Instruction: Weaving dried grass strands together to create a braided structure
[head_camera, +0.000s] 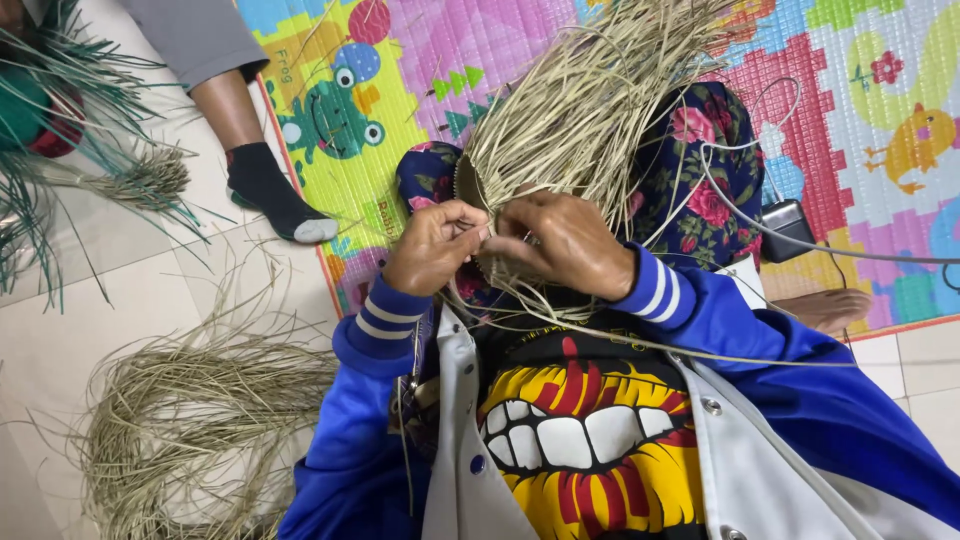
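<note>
I had both hands down in my lap, working the dried straw strands (590, 100) at the edge of a small woven piece (470, 190). My left hand (432, 247) was closed to a pinch, thumb and fingertips nipping a few strands right at the woven edge. My right hand (565, 243) was curled over the strands just beside it, fingers folded down on them, the two hands nearly touching.

To do this step well, I judged that the pinch had to stay tight against the last crossing so the weave could not slacken, while the other hand fed one strand at a time, kept flat and untwisted.

The loose ends fanned up and away from my hands over the floral cloth (700, 170) on my knees. A second heap of straw (200, 410) lay on the tiled floor (60, 340) to my left, well apart from the hands. Another person's socked foot (270, 195) rested at the edge of the bright play mat (860, 130).
</note>
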